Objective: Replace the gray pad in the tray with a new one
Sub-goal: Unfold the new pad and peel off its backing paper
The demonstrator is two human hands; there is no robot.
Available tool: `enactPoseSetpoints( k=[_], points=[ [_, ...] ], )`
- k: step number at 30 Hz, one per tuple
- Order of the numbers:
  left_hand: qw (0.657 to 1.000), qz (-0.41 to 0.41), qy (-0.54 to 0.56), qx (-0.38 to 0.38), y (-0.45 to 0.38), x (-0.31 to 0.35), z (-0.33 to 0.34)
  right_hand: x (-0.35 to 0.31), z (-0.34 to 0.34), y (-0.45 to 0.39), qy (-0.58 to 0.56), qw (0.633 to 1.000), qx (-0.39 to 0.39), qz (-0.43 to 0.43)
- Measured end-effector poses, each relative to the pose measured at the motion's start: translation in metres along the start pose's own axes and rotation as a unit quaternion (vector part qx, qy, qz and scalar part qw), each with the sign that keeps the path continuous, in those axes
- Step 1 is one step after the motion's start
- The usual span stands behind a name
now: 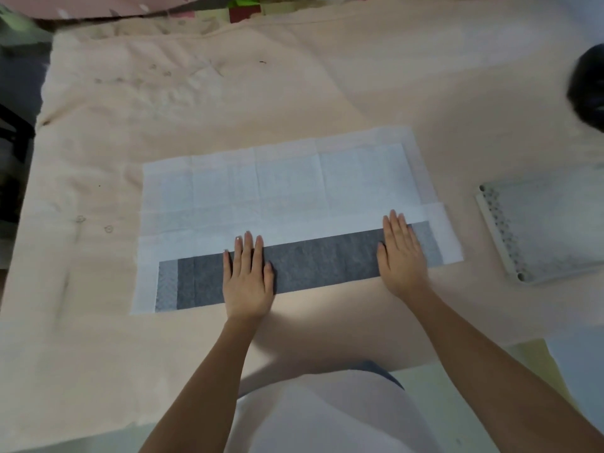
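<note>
A gray pad (pixel 320 259) with white edges lies spread on a peach cloth, its near strip folded over so the gray side faces up; the rest shows its pale white backing (pixel 277 181). My left hand (pixel 248 276) rests flat, fingers apart, on the gray strip near its middle. My right hand (pixel 403 253) presses flat on the strip's right part. Neither hand holds anything. A white tray (pixel 496 233) with a perforated grid sits to the right, apart from the pad.
The peach cloth (pixel 228 93) covers the work surface and is wrinkled at the left. A dark round object (pixel 588 89) sits at the far right edge. Patterned fabric (pixel 98 8) lies along the top. Dark furniture (pixel 13 125) is at the left.
</note>
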State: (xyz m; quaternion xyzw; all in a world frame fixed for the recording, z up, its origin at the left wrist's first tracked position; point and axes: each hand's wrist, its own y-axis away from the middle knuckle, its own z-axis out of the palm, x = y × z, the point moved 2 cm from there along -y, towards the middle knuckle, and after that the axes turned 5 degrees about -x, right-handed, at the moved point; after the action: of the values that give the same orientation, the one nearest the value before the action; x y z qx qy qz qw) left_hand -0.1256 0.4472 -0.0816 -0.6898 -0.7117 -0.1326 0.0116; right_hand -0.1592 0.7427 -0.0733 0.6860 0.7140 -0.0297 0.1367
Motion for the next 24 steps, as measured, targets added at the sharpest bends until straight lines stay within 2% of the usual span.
enactPoseSetpoints(
  k=[5, 10, 15, 18, 21, 24],
  points=[
    [1.0, 0.001, 0.0, 0.001, 0.0, 0.001, -0.002, 0.033, -0.01, -0.001, -0.018, 0.999, 0.009, 0.036],
    [1.0, 0.005, 0.002, -0.018, 0.001, 0.004, -0.008, 0.035, -0.01, -0.002, -0.004, 0.999, -0.009, 0.042],
    [0.997, 0.046, 0.036, 0.056, -0.015, -0.016, -0.042, 0.021, -0.024, -0.012, -0.001, 0.998, -0.015, 0.06],
    [0.996, 0.074, 0.039, 0.023, -0.057, -0.027, -0.07, -0.02, -0.038, -0.045, 0.001, 1.0, 0.002, -0.005],
    [0.994, 0.097, -0.005, -0.047, -0.11, -0.027, -0.09, -0.077, -0.05, -0.096, 0.056, 0.992, -0.041, -0.106],
    [0.991, 0.092, -0.053, -0.083, -0.164, -0.029, -0.101, -0.118, -0.059, -0.148, 0.103, 0.982, -0.07, -0.142]
  ],
)
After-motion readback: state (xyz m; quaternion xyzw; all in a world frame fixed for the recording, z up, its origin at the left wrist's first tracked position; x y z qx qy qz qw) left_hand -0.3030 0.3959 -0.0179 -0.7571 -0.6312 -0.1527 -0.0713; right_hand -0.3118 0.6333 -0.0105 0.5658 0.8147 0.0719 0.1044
